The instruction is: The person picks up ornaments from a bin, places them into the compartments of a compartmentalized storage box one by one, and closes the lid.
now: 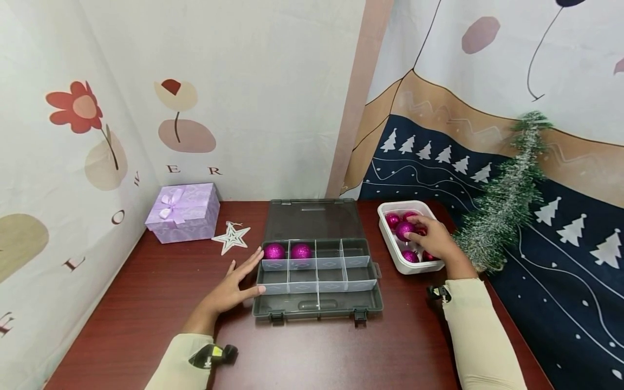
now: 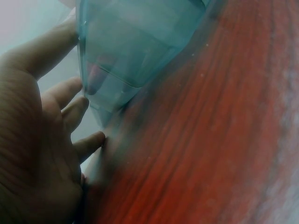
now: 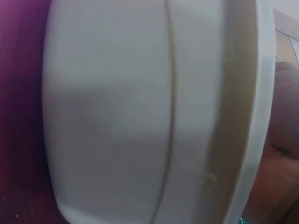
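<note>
A grey divided plastic organizer box (image 1: 319, 304) lies with its lid back, and two glittery magenta baubles (image 1: 301, 251) sit in separate compartments of its back row. Against the box's left side rests my left hand (image 1: 233, 288), fingers extended; the left wrist view shows fingertips (image 2: 80, 100) at the box wall. Over the white tub (image 1: 408, 267) at the right, my right hand (image 1: 435, 238) pinches a magenta bauble (image 1: 404, 230) between thumb and fingers. More magenta and red baubles (image 1: 410, 255) lie in the tub, partly hidden by the hand. The tub's wall (image 3: 117, 112) fills the right wrist view.
A lilac gift box (image 1: 187, 214) with a bow stands at the back left, with a white star ornament (image 1: 231, 237) beside it. Behind my right hand a small frosted tinsel tree (image 1: 507, 200) leans by the printed cloth wall. Everything sits on a reddish-brown wooden table (image 1: 161, 281).
</note>
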The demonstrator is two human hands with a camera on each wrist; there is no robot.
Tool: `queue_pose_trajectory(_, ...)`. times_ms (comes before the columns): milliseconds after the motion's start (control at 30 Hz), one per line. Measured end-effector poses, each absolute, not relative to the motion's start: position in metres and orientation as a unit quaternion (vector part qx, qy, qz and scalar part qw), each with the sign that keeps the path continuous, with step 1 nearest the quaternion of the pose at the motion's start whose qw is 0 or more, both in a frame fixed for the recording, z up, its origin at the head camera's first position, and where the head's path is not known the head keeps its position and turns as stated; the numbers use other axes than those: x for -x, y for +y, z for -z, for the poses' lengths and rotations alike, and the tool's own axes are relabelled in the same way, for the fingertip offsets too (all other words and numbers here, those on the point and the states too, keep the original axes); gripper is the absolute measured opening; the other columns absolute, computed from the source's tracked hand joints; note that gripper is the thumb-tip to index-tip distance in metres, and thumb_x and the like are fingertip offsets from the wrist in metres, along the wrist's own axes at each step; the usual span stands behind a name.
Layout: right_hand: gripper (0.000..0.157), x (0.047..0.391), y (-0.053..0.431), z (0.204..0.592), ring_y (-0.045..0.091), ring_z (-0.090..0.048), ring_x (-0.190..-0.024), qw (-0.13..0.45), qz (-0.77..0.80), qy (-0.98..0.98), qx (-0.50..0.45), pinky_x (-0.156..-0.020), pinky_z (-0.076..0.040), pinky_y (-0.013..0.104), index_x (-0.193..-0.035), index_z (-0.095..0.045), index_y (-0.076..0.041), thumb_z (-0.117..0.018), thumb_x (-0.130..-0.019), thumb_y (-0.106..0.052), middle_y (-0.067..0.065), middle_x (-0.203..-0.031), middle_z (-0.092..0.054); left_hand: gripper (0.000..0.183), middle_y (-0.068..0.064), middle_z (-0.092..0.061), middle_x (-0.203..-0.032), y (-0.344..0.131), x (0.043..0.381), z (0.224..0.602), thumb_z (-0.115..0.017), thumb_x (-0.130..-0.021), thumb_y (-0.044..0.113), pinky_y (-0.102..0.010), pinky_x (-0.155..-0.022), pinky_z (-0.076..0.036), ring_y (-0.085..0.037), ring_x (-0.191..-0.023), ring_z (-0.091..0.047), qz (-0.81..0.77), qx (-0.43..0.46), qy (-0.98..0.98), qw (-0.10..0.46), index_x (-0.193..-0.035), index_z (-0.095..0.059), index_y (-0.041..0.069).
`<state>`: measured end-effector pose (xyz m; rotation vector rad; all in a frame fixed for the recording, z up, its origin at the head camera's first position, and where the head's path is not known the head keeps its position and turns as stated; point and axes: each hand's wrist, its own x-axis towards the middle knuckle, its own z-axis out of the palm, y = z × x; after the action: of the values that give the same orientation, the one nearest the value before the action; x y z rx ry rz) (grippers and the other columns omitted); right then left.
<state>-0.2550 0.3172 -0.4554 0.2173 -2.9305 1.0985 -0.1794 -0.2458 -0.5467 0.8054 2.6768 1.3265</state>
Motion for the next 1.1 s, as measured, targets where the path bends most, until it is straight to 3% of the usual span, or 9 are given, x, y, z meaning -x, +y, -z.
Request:
queue_pose_trajectory(400,0.047,0.251,0.317,0.455,0.052,-0.064,-0.125,0.096,-0.367,-0.919,-0.105,-0.111,-0.051,0.067,-0.149,-0.059,0.006,-0.070,-0.105,-0.004,0.034,-0.136,-0.061,0.091,-0.019,-0.021,-0.183,-0.246,0.178,0.545,-0.078,-0.098,0.029,-0.087,-0.123,0.009,-0.056,-0.164,-0.026,-0.431,-0.259,0.864,0.026,-0.173,-0.031,0.009)
queue_pose_trajectory(767,0.051,0.249,0.313,0.444,0.054,-0.053,-0.128,0.114,-0.365,-0.917,-0.111,-0.113,-0.042,0.072,-0.161,-0.047,-0.001,-0.058,-0.112,-0.005,0.038,-0.145,-0.046,0.091,-0.019,-0.021,-0.183,-0.246,0.178,0.545,-0.078,-0.098,0.030,-0.087,-0.124,0.009,-0.056,-0.164,-0.027,-0.432,-0.256,0.865,0.028,-0.173,-0.031,0.010)
queue_pose_trajectory(933,0.048,0.246,0.305,0.437,0.054,-0.051,-0.130,0.112,-0.375,-0.912,-0.122,-0.116,-0.040,0.073,-0.160,-0.049,-0.001,-0.055,-0.112,-0.004,0.037,-0.145,-0.044,0.091,-0.020,-0.021,-0.183,-0.246,0.179,0.545,-0.078,-0.098,0.030,-0.087,-0.123,0.009,-0.056,-0.164,-0.026,-0.431,-0.258,0.864,0.029,-0.173,-0.030,0.009)
queue_pose_trajectory(1100,0.043,0.243,0.294,0.432,0.049,-0.052,-0.121,0.120,-0.385,-0.906,-0.130,-0.109,-0.045,0.061,-0.154,-0.054,0.002,-0.057,-0.111,-0.002,0.037,-0.144,-0.046,0.092,-0.019,-0.021,-0.183,-0.246,0.178,0.544,-0.078,-0.098,0.030,-0.088,-0.123,0.009,-0.056,-0.164,-0.026,-0.429,-0.259,0.865,0.029,-0.173,-0.030,0.008)
